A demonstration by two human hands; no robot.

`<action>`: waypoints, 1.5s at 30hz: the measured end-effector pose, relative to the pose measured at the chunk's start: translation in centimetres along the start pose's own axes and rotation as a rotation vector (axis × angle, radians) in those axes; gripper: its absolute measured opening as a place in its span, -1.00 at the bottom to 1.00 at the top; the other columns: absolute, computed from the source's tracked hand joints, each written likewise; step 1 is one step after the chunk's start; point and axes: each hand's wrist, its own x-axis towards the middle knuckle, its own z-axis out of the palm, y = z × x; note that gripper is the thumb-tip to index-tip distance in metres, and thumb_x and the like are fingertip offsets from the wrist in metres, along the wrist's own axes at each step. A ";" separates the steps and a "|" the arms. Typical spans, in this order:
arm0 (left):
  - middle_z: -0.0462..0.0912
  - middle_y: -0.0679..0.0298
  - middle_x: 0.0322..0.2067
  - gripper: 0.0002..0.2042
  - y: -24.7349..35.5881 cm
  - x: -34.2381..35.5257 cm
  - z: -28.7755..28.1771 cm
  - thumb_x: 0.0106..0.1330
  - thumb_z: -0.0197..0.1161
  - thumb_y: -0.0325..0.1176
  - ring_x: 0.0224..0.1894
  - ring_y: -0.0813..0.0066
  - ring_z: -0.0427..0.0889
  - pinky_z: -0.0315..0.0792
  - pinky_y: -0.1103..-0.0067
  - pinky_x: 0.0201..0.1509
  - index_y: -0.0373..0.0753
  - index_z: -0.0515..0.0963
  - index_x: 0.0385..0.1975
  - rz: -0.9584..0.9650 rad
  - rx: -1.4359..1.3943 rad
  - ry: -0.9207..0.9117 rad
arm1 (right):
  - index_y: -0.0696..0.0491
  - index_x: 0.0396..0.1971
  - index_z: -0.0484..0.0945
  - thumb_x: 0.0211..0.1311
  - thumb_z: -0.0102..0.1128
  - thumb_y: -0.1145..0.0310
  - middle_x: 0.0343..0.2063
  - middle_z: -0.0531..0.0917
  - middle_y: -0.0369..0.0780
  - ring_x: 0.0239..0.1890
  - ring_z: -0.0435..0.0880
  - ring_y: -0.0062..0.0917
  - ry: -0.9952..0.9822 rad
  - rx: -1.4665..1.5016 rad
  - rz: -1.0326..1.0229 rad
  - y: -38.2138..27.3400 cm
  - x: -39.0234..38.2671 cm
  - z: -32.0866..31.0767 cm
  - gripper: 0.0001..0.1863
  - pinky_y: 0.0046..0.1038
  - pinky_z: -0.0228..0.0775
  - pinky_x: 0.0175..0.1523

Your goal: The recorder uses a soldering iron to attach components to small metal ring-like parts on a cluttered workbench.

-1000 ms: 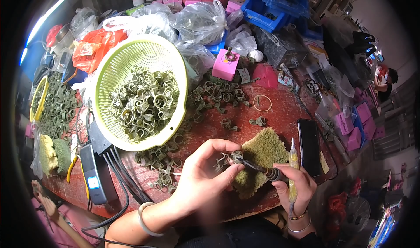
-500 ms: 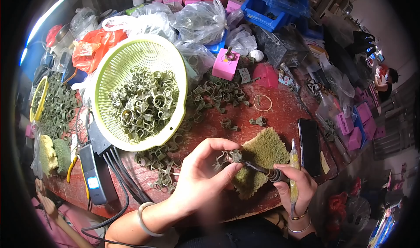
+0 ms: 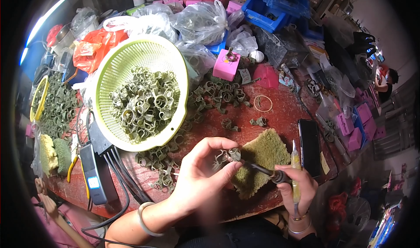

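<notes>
Worktop: scuffed red surface; a pale yellow-green colander stands at its left, heaped with dull-green ring pieces; clear plastic bags crowd the far side
Left hand: pinching one ring-shaped piece between thumb and forefinger; the piece is up off the worktop, just left of a green-stained sponge as seen from above
Right hand: curled round two tools; thumb and fingers grip a dark-shafted pen tool that points left, while a slender yellow-handled tool rests crosswise, its pointed end away from the wearer
Working tip: close to the left thumb and the piece; I cannot tell whether it touches either
Good handling: a light pinch seems wise, since the loops look thin and could bend; the tip is best brought in at a shallow angle, clear of the left thumb; bracing the two hands against each other would likely steady it
Spare tool: its point is exposed, so small wrist turns look safer than wide ones
Nearby: a black phone lies right of the sponge; a pink block stands farther off
</notes>
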 end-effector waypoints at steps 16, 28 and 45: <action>0.47 0.21 -0.14 -0.69 -0.3 0.0 0.0 0.19 0.22 -0.67 -0.18 0.56 0.57 0.54 0.71 -0.28 -0.33 0.38 -0.08 0.042 -0.045 -0.024 | 0.13 -0.35 0.54 -0.10 0.48 0.39 -0.51 0.61 -0.18 -0.51 0.60 -0.37 -0.026 -0.285 0.088 0.5 0.5 -1.6 -0.68 -0.44 0.42 -0.40; 0.52 0.28 -0.28 -0.68 -1.4 -0.3 0.4 0.15 0.31 -0.61 -0.34 0.63 0.55 0.46 0.68 -0.29 -0.35 0.39 -0.13 0.204 0.182 -0.019 | 0.14 -0.21 0.55 -0.09 0.48 0.46 -0.42 0.67 -0.19 -0.36 0.69 -0.52 0.087 0.321 0.163 -4.7 3.2 2.4 -0.61 -0.53 0.51 -0.28; 0.50 0.33 -0.22 -0.62 2.2 -0.4 0.2 0.21 0.26 -0.55 -0.38 0.68 0.57 0.42 0.78 -0.55 -0.29 0.40 0.04 -0.292 -0.061 -0.330 | 0.16 -0.20 0.52 -0.02 0.29 0.67 -0.39 0.67 -0.23 -0.32 0.64 -0.65 0.002 0.617 0.121 -3.1 4.4 1.8 -0.68 -0.60 0.47 -0.21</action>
